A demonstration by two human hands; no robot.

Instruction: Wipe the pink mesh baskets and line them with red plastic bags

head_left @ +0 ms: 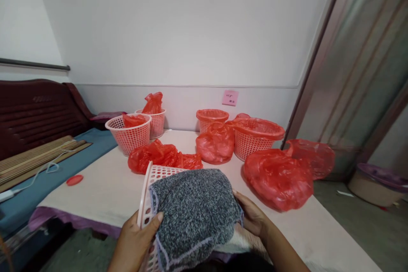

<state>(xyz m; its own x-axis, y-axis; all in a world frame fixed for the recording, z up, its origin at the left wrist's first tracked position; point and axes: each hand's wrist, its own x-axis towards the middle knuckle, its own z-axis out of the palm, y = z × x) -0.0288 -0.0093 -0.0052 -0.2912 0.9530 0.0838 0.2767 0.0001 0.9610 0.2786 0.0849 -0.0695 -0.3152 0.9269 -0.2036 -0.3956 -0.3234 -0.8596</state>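
Note:
A pinkish-white perforated plastic basket (162, 171) lies tipped on its side at the table's near edge, its rim facing left. Draped over its side is a dark grey speckled cloth (194, 208) with lilac stitched edging. My left hand (137, 238) grips the basket's rim, the thumb pressing on the cloth's left edge. On the other side, my right hand (250, 216) is closed on the cloth's right edge near the basket's base; its fingertips are partly hidden. Just beyond the basket lies a crumpled red plastic bag (156, 155).
Two baskets (130, 136) holding red bags stand at back left. At right are bag-lined baskets (255, 142) and full red bags (277, 178). A red disc (75, 179) lies on the white-covered table (105, 187). A pink note (230, 97) is on the wall.

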